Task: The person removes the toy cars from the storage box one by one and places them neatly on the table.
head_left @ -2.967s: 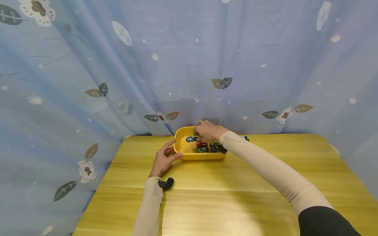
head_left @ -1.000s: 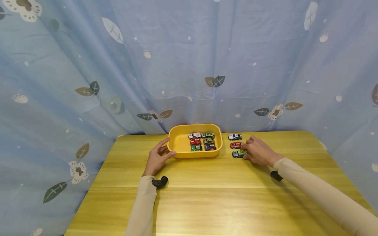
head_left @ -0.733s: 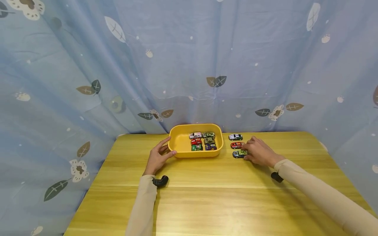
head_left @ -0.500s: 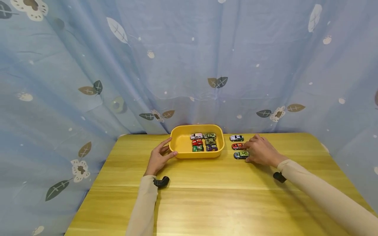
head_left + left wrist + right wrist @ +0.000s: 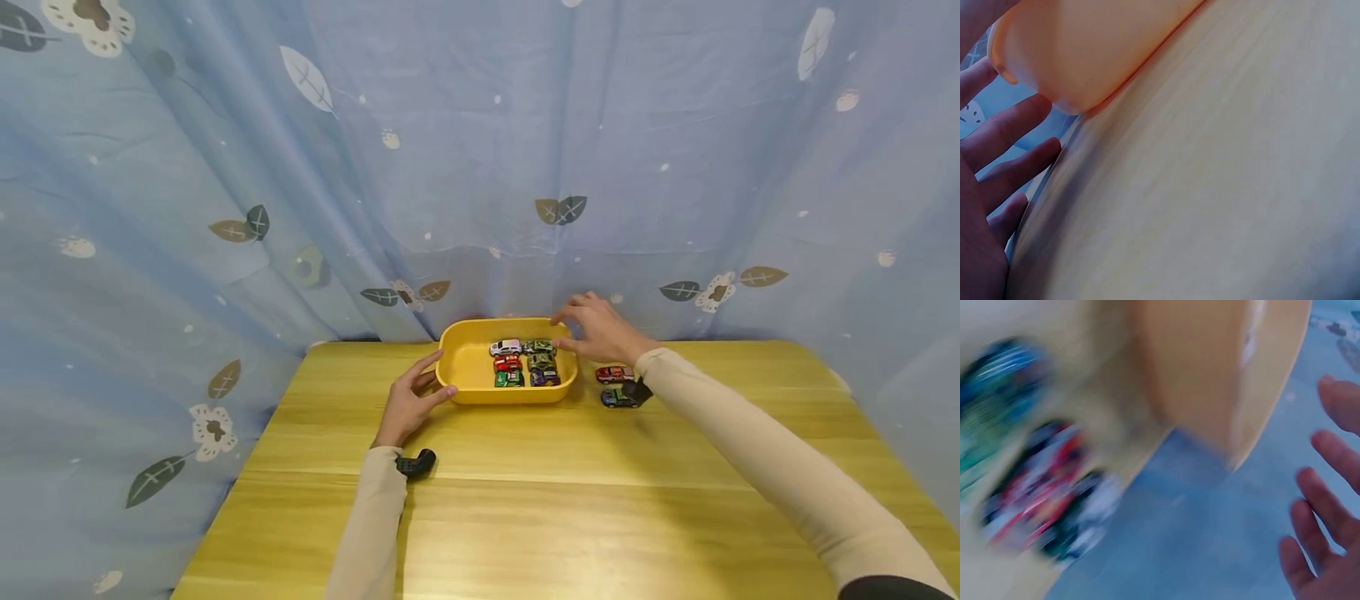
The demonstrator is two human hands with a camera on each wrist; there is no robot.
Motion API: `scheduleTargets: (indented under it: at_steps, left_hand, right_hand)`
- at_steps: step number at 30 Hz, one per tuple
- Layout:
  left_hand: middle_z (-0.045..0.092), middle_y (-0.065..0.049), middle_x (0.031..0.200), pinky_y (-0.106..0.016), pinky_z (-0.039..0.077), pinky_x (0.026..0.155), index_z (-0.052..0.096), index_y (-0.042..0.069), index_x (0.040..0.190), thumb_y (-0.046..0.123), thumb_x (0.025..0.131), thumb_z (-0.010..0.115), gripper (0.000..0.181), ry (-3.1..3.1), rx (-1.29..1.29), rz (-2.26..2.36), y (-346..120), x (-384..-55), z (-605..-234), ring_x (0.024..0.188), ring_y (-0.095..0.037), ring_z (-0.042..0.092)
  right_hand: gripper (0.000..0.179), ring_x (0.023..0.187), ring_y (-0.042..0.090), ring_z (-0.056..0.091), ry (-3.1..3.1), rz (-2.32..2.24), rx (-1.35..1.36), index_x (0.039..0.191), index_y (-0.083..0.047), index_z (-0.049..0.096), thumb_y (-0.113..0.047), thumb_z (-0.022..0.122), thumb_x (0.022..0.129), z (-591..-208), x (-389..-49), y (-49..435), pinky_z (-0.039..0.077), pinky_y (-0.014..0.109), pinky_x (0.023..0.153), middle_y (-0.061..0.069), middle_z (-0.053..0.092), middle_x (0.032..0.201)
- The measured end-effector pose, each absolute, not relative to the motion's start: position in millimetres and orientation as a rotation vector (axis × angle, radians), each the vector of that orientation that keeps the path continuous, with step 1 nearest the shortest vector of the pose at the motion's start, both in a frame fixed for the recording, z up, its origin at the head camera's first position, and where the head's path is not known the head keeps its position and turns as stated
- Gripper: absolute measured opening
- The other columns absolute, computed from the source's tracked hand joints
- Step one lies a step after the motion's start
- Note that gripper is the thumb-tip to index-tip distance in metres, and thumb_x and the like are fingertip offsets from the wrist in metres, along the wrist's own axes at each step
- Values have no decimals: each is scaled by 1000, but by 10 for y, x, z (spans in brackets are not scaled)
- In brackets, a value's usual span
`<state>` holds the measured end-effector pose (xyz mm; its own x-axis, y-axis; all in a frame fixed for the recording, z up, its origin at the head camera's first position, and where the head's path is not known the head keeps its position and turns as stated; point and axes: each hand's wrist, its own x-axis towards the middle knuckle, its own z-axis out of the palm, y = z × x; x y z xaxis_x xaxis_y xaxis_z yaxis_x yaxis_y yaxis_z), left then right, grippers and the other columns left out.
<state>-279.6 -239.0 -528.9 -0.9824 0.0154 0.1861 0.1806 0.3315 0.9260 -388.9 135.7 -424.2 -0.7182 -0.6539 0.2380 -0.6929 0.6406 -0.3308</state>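
Note:
My left hand [image 5: 406, 407] holds the left end of a yellow plastic tray [image 5: 467, 397], its thumb at the front corner and its fingers round the side. In the left wrist view the outer fingers are spread. Inside the tray, toward its right, several toy cars stand in two columns: white [image 5: 506, 347], red [image 5: 507, 363] and green [image 5: 509, 379], beside camouflage and purple ones [image 5: 544, 378]. Over the tray's right rim my right hand [image 5: 600, 327] is spread, with nothing between fingers and thumb.
On the table right of the tray lie a red toy car [image 5: 614, 374] and a blue-green toy car [image 5: 618, 398], partly behind the right wrist camera. A white toy car [image 5: 1094, 509] shows blurred in the right wrist view. A blue patterned curtain [image 5: 480, 167] hangs behind.
My right hand lifted the blue-green toy car from the tray, put it down in front of the red one, let go, and came back left over the tray. The left hand stays put.

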Motion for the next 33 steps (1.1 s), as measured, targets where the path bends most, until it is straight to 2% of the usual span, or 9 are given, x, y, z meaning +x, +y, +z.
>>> scheduleTargets:
  at_steps: [7,14,24,33]
  left_hand:
    - [49,-8,165,-54,51,114,54,22,158,21,92,86,73,-2408,-204,-1724,-2388,-2813,-5324,141,-37,59]
    - [53,-3,162,-50,53,113,57,21,156,23,91,87,72,-2392,-207,-1717,-2382,-2816,-5319,138,-33,63]
    - [53,-4,161,-50,52,113,57,21,156,23,90,88,72,-2397,-200,-1706,-2380,-2786,-5313,138,-32,63]
    - [53,-7,162,-54,50,115,58,22,155,19,91,87,71,-2389,-197,-1729,-2389,-2796,-5317,139,-36,62]
  right_hand:
    - [34,130,41,54,-2791,432,1333,123,-11,78,-34,78,98,-4149,-4124,733,45,62,112,14,69,134]
    - [32,136,41,53,-2941,316,1359,126,-12,78,-29,79,99,-4207,-4237,421,44,59,117,15,64,143]
    - [29,120,36,69,-2964,300,1421,124,-3,78,-18,79,98,-4402,-4351,353,55,50,109,14,77,125]
    - [21,109,32,73,-2955,324,1398,112,-7,82,-15,84,93,-4500,-4393,343,58,48,102,9,80,112]
